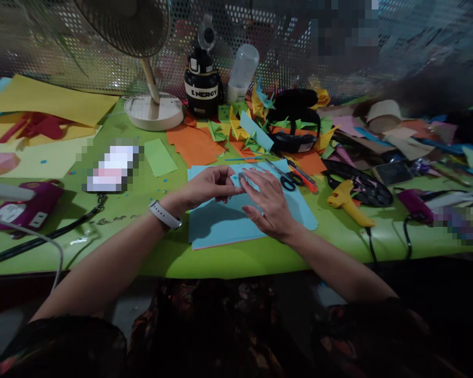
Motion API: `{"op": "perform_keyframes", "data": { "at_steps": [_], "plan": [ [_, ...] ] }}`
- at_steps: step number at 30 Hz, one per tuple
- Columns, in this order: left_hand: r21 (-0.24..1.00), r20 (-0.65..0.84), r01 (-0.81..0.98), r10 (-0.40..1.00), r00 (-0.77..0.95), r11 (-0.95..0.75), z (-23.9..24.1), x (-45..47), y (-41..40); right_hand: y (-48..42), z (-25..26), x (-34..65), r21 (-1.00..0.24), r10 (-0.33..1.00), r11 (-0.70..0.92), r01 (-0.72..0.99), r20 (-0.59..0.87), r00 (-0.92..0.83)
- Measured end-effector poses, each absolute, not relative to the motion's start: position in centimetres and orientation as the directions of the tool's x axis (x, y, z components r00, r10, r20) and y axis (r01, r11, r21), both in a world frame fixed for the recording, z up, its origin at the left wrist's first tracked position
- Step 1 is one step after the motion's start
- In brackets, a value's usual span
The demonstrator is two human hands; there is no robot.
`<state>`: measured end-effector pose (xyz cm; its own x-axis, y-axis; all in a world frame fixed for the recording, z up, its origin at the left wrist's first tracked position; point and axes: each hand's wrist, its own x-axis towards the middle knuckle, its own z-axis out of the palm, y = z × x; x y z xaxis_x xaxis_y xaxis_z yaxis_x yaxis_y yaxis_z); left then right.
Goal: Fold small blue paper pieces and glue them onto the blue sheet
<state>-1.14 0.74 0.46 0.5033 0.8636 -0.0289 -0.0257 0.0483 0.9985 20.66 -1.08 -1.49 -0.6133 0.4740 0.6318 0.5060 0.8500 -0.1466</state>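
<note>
Above a stack of light blue paper sheets (228, 231), my two hands meet over a small piece of light blue paper (235, 180). My left hand (213, 185), with a pale band on its wrist, pinches the piece between thumb and fingers. From the other side my right hand (268, 198) presses its fingertips on the same piece, its thumb held lower and apart. Fingers cover most of the piece, so its shape cannot be made out. Scissors (288, 181) with dark handles and an orange-and-black cutter (304, 177) lie just beyond my right hand.
Folded paper pieces (236, 126) in several colours heap up behind the sheets, near a black bottle (201, 86). A fan (153, 113) stands back left. A yellow glue gun (350, 205) lies right, beside a black tray (362, 184). A phone (114, 168) lies left.
</note>
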Motion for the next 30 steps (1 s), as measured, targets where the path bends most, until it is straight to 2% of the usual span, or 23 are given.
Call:
{"op": "perform_keyframes", "data": {
  "at_steps": [8, 17, 22, 30],
  "plan": [
    [0.997, -0.049, -0.022, 0.863, 0.504, 0.070, 0.72, -0.92, 0.66, -1.13, -1.20, 20.73, -0.255, 0.493, 0.857, 0.449, 0.663, -0.564],
    [0.998, -0.036, -0.018, 0.849, 0.528, 0.053, 0.57, -1.01, 0.68, -1.11, -1.22, 20.71, -0.264, 0.512, 0.849, 0.459, 0.629, -0.585],
    [0.998, -0.039, -0.016, 0.851, 0.524, 0.056, 0.64, -1.02, 0.71, -1.12, -1.19, 20.69, -0.220, 0.476, 0.866, 0.449, 0.641, -0.603],
    [0.999, -0.028, -0.003, 0.852, 0.523, 0.035, 0.72, -0.94, 0.63, -1.17, -1.24, 20.70, -0.214, 0.502, 0.849, 0.483, 0.609, -0.614]
  ]
}}
